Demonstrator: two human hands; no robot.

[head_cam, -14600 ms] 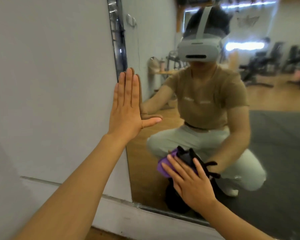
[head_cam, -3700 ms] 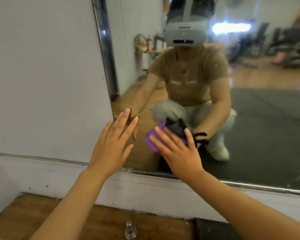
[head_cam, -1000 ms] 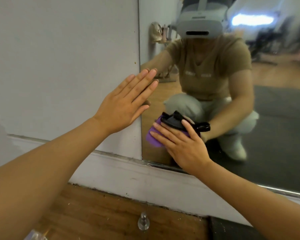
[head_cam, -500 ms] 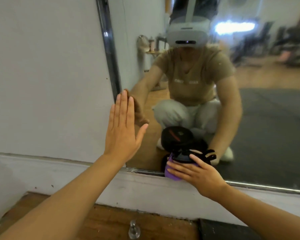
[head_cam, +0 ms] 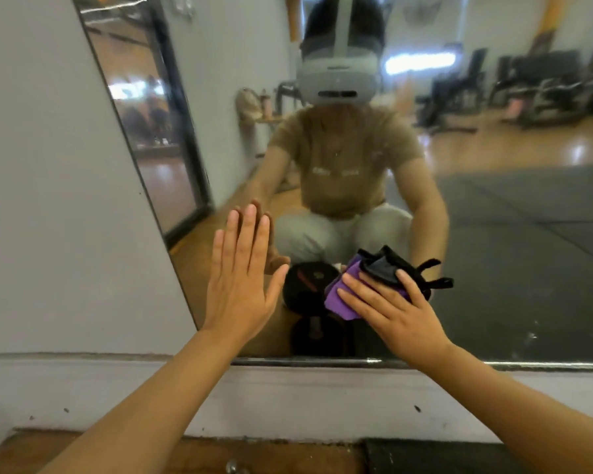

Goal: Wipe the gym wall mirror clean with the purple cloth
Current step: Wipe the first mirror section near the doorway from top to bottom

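Observation:
The wall mirror (head_cam: 493,234) fills the right and middle of the view, with its metal lower edge just above the white baseboard. My right hand (head_cam: 396,311) presses the purple cloth (head_cam: 338,299) flat against the lower glass with straight, spread fingers. A black part of the cloth (head_cam: 379,266) sticks out above my fingers. My left hand (head_cam: 242,278) lies flat on the glass near the mirror's left edge, fingers straight and pointing up. Most of the purple cloth is hidden under my right hand.
A plain grey wall (head_cam: 55,200) borders the mirror on the left. Below the mirror runs a white baseboard (head_cam: 288,401), then wooden floor (head_cam: 220,456) and a dark mat (head_cam: 459,456). A small metal knob (head_cam: 233,467) sits on the floor. Gym machines show in the reflection.
My right hand has slid the cloth up and to the right from the mirror's bottom edge. My left hand stays flat on the glass, now a little further right of the frame.

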